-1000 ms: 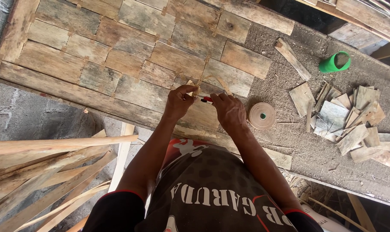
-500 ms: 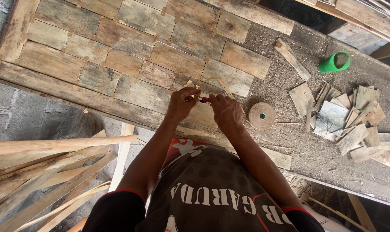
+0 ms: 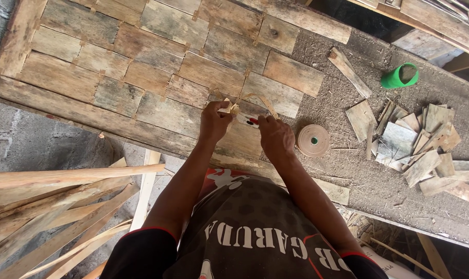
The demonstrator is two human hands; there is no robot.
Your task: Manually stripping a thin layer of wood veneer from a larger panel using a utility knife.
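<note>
My left hand (image 3: pixel 213 121) pinches a short strip of brown tape (image 3: pixel 229 107) against a panel of weathered wooden slats (image 3: pixel 141 62) laid like bricks. My right hand (image 3: pixel 275 137) is closed around a small cutter with a red and white tip (image 3: pixel 251 121), held at the tape's right end. A loose curl of tape (image 3: pixel 263 101) arches above my right hand. Both hands work over the panel's near edge, a few centimetres apart.
A roll of brown tape (image 3: pixel 313 140) lies just right of my right hand. Further right sit a pile of small wood offcuts (image 3: pixel 415 139), a single slat (image 3: pixel 350 72) and a green cup (image 3: pixel 399 76). Long pale wood strips (image 3: pixel 53 206) lean at lower left.
Both hands stay at the same spot on the panel; the fingers have shifted slightly around the tape and cutter.
</note>
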